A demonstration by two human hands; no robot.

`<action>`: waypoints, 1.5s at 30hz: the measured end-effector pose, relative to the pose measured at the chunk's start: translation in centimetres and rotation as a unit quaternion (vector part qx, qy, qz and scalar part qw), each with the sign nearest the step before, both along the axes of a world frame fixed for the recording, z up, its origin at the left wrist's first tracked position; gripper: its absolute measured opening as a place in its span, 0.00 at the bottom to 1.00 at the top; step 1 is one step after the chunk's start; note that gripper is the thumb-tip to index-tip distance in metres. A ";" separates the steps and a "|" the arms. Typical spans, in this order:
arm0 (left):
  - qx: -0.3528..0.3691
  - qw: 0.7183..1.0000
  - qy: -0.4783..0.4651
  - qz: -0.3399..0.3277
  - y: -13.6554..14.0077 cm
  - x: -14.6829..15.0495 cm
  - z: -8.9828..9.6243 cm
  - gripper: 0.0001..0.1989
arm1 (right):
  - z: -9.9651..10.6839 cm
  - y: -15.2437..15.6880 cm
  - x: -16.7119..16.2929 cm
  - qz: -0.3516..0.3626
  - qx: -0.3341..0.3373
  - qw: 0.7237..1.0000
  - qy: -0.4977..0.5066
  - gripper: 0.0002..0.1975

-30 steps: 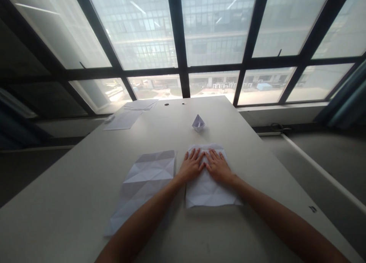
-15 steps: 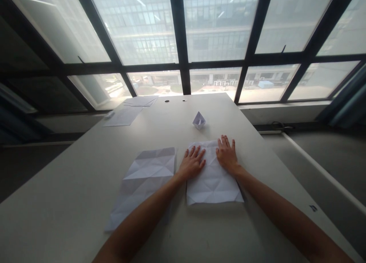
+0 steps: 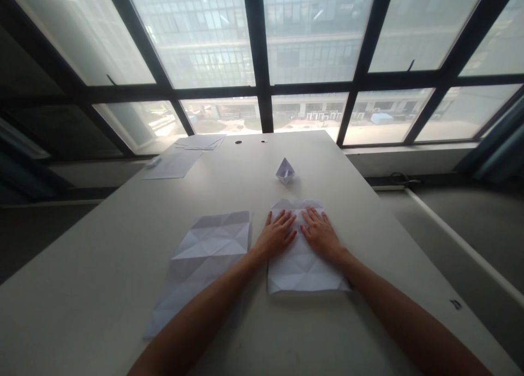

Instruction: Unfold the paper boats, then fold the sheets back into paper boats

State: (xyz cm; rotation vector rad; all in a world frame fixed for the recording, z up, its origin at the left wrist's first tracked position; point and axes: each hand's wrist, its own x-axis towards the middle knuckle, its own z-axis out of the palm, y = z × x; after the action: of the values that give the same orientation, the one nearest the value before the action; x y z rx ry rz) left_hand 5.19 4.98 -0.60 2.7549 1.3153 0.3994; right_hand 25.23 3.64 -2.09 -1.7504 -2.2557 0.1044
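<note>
Both palms press down on a creased sheet of white paper (image 3: 305,278) that lies on the white table (image 3: 98,256). My left hand (image 3: 277,234) is flat on its upper left part, fingers spread. Across from it, my right hand (image 3: 321,231) lies flat on the upper right part, its fingers slightly apart. Fold lines cross the sheet, and its far edge stands up a little beyond my fingertips. To the left is a second creased white sheet (image 3: 213,245), partly hidden under my left forearm. A small folded paper boat (image 3: 285,171) stands beyond my hands.
Several flat white sheets (image 3: 174,165) lie at the far left of the table. Two round holes (image 3: 238,142) are near the far edge. A small dark mark (image 3: 456,304) is near the right edge. Large windows stand behind the table.
My right hand has slid inward and a little nearer to me on the paper, toward my left hand. My left hand stays nearly in place. The view has shifted slightly.
</note>
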 end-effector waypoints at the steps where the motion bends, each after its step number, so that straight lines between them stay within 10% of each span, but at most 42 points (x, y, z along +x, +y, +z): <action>1: -0.002 1.000 0.004 -0.016 -0.1 0.0 0.1 0.27 | 0.1 0.1 0.1 -0.003 0.001 1.000 0.003 0.28; 23: -0.051 0.998 0.025 -0.035 0.1 -0.1 0.5 0.43 | 0.1 -0.8 0.1 0.080 -0.008 0.996 0.027 0.30; 45: -0.036 0.998 0.029 0.034 0.3 -0.3 0.5 0.35 | 0.2 -0.4 1.3 0.016 -0.009 1.000 0.018 0.28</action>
State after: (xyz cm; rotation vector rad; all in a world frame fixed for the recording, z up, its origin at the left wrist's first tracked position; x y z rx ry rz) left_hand 4.93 5.32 -0.09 2.6883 1.4092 0.2720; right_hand 26.51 3.25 -1.89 -1.7082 -2.2649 0.1630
